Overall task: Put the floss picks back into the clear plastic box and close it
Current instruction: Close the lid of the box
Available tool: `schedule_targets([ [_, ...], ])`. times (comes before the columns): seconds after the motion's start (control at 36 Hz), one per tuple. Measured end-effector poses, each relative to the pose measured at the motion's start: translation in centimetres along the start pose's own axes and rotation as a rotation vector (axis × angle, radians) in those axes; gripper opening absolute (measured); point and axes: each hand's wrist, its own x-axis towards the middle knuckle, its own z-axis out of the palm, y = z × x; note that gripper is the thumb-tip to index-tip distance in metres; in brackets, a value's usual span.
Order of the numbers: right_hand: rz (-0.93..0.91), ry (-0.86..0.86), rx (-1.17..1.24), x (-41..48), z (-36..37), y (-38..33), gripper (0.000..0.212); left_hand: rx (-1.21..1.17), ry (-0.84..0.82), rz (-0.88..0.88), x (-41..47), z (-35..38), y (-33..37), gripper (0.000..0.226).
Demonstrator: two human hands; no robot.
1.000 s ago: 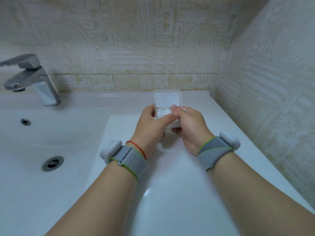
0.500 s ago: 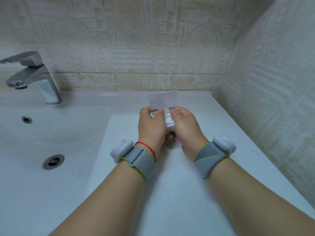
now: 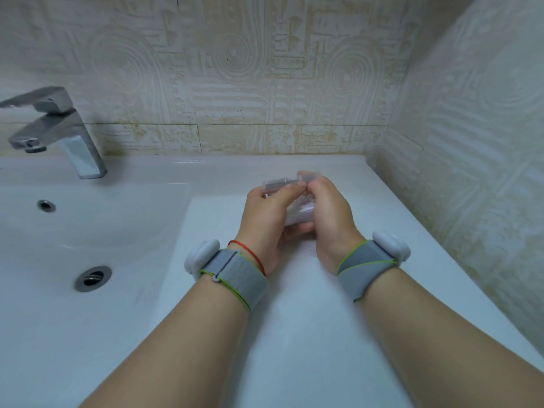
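Both hands, left hand and right hand, curl round the clear plastic box, held above the counter well right of the faucet. They pinch its lowered lid — likely to snap it shut — with pale floss picks dimly visible inside.

The person's forearms are bare from the near edge of the view to the wrists, and the left hand and right hand are bare too. Each wrist carries a wide grey woven band edged with a thin lime-green line. The left band has a small grey stud on its near side, and the right band shows its strap crossing over itself. A smooth, rounded white pod sits on the outer side of each band: the left pod and the right pod. A thin red string circles the left wrist just beyond its band
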Motion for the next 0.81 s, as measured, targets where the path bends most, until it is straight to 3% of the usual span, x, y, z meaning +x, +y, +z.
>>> schedule_targets([
  [0.11,0.08,-0.111,0.199,0.0,-0.5,-0.6,0.04,-0.033,-0.083,-0.049,0.0,-0.2,0.4,0.04],
  [0.19,0.076,-0.072,0.2,0.1,-0.8,-0.8,0.049,-0.062,-0.112,-0.077,0.1,-0.4,0.6,0.028],
  [0.25,0.074,-0.041,0.141,0.1,-0.8,-0.7,0.051,-0.109,-0.034,-0.09,0.2,-0.5,0.6,0.032],
  [0.39,-0.019,-0.027,-0.047,0.3,0.0,0.2,0.016,-0.034,0.086,-0.022,0.5,-0.5,0.5,0.019],
  [0.53,-0.113,0.043,-0.437,1.0,-0.3,0.9,0.03,-0.046,0.161,0.034,0.8,-0.9,0.7,0.02],
  [0.61,-0.151,0.016,-0.528,1.1,-0.5,0.9,0.03,0.061,0.178,0.074,0.9,-0.9,0.3,0.027],
  [0.69,-0.139,-0.014,-0.501,1.1,-0.6,1.0,0.026,0.36,0.246,0.136,1.4,-0.7,-0.2,0.031],
  [0.81,-0.024,-0.077,-0.304,0.7,-0.4,0.6,0.022,0.416,0.263,0.139,1.3,-0.6,-0.2,0.033],
])
